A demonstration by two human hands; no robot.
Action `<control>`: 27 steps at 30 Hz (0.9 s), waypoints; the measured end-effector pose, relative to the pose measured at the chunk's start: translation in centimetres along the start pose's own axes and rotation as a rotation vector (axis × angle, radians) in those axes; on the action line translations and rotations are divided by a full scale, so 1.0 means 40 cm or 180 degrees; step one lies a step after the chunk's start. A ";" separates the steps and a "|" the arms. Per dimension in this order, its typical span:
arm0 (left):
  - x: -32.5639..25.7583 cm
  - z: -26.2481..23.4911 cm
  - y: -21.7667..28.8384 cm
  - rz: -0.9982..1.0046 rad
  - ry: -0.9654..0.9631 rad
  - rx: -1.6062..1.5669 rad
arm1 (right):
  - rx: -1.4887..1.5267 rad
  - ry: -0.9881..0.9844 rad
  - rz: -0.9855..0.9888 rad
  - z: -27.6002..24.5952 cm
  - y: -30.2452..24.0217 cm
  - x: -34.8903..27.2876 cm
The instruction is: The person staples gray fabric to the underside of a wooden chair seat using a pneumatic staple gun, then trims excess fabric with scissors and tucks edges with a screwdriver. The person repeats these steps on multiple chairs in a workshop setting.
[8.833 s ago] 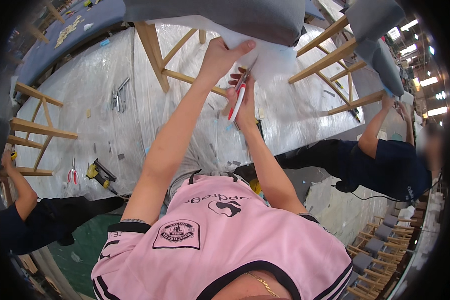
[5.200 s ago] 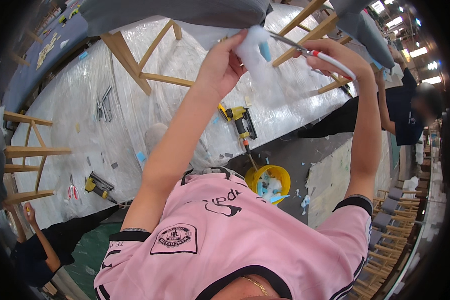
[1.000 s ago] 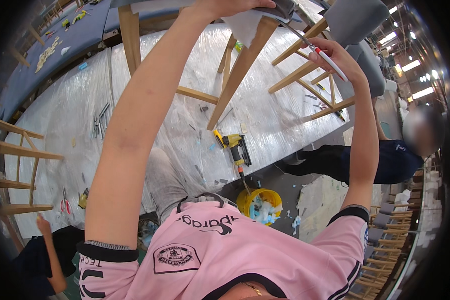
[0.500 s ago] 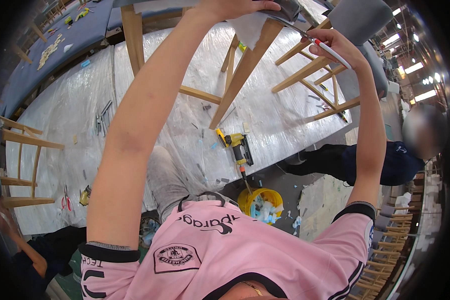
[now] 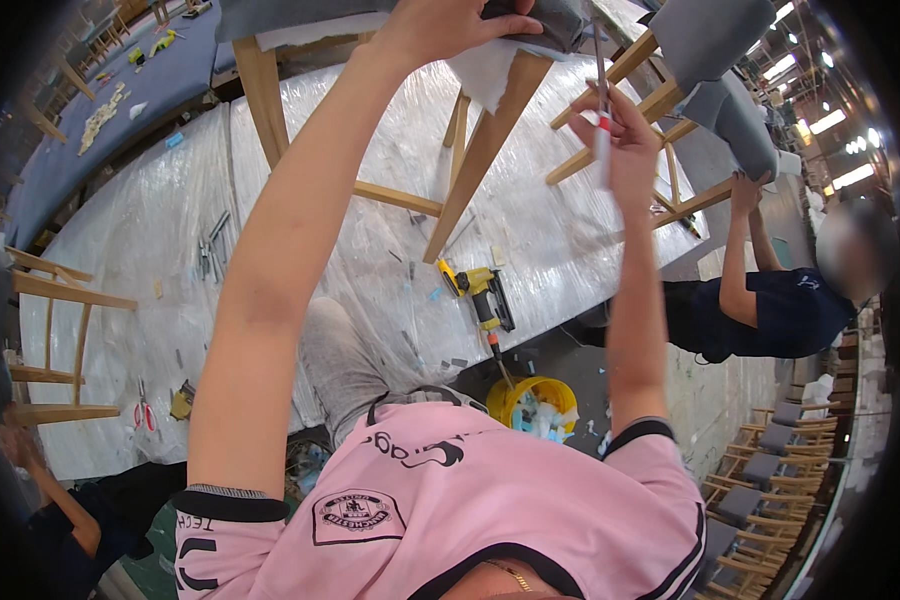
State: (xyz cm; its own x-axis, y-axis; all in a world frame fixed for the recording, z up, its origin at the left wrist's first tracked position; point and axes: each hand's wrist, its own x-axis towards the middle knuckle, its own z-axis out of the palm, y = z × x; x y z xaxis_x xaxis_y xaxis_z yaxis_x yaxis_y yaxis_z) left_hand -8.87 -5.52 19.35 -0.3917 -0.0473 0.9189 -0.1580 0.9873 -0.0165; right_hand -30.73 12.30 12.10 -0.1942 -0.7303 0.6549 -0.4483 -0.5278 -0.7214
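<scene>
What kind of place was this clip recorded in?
Probably a furniture workshop: upturned wooden chair frames with grey padded seats, a plastic-covered worktable holding a yellow power nailer, and rows of finished chairs.

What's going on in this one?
A person in a pink shirt reaches up to an upturned wooden chair on a plastic-covered table. The left hand presses grey fabric and white lining against the seat, while the right hand grips a thin red-and-white tool. A yellow power tool lies on the table. Another person at the right handles a second chair.
</scene>
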 end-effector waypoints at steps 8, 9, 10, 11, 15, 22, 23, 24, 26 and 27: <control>-0.020 -0.018 0.006 0.0058 -0.0027 0.0209 | -0.1371 0.1830 -0.0802 0.275 -0.045 0.050; -0.026 -0.018 0.009 0.0073 0.0004 0.0230 | -0.1311 0.1926 -0.0928 0.282 -0.045 0.051; -0.033 -0.022 0.010 0.0082 -0.0013 0.0230 | -0.1403 0.1922 -0.0826 0.286 -0.043 0.039; -0.034 -0.025 0.015 0.0100 -0.0012 0.0226 | -0.1506 0.1918 -0.0743 0.285 -0.035 0.023; -0.048 -0.043 0.042 0.0095 -0.0057 0.0248 | -0.1099 0.1958 -0.0207 0.312 -0.029 -0.032; -0.094 -0.074 0.091 0.0087 -0.0119 0.0269 | 0.0268 0.1964 0.0036 0.361 -0.066 -0.046; -0.102 -0.078 0.098 0.0100 -0.0131 0.0281 | 0.0356 0.1932 0.0067 0.363 -0.067 -0.061; -0.110 -0.082 0.105 0.0114 -0.0144 0.0290 | 0.0374 0.1887 0.0158 0.362 -0.073 -0.074; -0.130 -0.093 0.120 0.0118 -0.0152 0.0375 | 0.0407 0.1798 0.0336 0.360 -0.090 -0.100; -0.141 -0.099 0.126 0.0120 -0.0155 0.0418 | 0.0448 0.1780 0.0438 0.365 -0.101 -0.115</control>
State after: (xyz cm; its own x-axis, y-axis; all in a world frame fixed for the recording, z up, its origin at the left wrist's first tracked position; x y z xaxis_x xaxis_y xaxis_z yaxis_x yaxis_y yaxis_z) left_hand -3.88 0.32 15.66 -0.4425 -0.0210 0.8965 -0.2583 0.9604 -0.1050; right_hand -15.30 11.45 8.72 -0.6898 -0.4768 0.5448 -0.2738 -0.5248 -0.8060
